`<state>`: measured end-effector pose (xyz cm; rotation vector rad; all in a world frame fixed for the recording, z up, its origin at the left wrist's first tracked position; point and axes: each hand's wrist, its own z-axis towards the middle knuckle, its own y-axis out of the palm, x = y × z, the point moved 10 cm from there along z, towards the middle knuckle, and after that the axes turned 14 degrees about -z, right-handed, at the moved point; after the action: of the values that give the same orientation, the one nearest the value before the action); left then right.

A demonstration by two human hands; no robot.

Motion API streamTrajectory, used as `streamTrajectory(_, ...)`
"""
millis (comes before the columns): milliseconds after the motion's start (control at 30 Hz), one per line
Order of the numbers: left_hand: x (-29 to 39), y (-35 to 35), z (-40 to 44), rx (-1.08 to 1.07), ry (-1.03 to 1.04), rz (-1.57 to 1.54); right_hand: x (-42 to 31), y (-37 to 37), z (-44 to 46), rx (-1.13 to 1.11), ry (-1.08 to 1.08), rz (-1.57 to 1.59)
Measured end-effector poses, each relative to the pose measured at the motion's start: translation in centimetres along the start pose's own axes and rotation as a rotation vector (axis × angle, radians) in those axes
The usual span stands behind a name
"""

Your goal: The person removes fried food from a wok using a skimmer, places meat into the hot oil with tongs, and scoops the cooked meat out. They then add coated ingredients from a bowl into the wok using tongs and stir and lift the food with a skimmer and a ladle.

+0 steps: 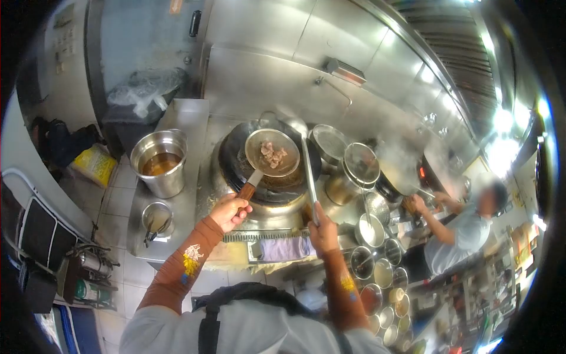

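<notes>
A round strainer (290, 169) with a wooden handle is held over a dark wok (230, 154), and pieces of meat (273, 154) lie in its bowl. My left hand (230, 211) is closed on the strainer's wooden handle. My right hand (324, 231) grips the long metal handle of a ladle (309, 177), which reaches up along the right side of the wok. The ladle's bowl is near the far rim of the wok.
Left of the stove stand a steel pot (167, 184) of brown liquid and a smaller container (157, 219). Strainers over a pot (339, 190) and several seasoning bowls (383, 274) are at the right. Beyond them a co-worker (460, 236) works at a steaming wok.
</notes>
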<state>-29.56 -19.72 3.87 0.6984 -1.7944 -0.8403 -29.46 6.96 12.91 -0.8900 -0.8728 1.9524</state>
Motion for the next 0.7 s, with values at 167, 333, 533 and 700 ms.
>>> streamTrajectory(167,0.4,0.8,-0.1,-0.011,-0.003,0.029,-1.8,-3.3,0.4,-0.058,0.138,0.184)
streamTrajectory(333,1.0,2.1,-0.9,-0.036,0.033,0.045,-2.5,-1.9,-0.7,-0.219,0.223,0.411)
streamTrajectory(533,1.4,3.2,-2.2,-0.046,0.046,0.069,-3.8,0.4,-1.7,-0.176,0.091,0.261)
streamTrajectory(700,1.0,3.2,-2.5,-0.053,0.058,0.066,-4.4,0.9,-2.9,-0.283,0.118,0.079)
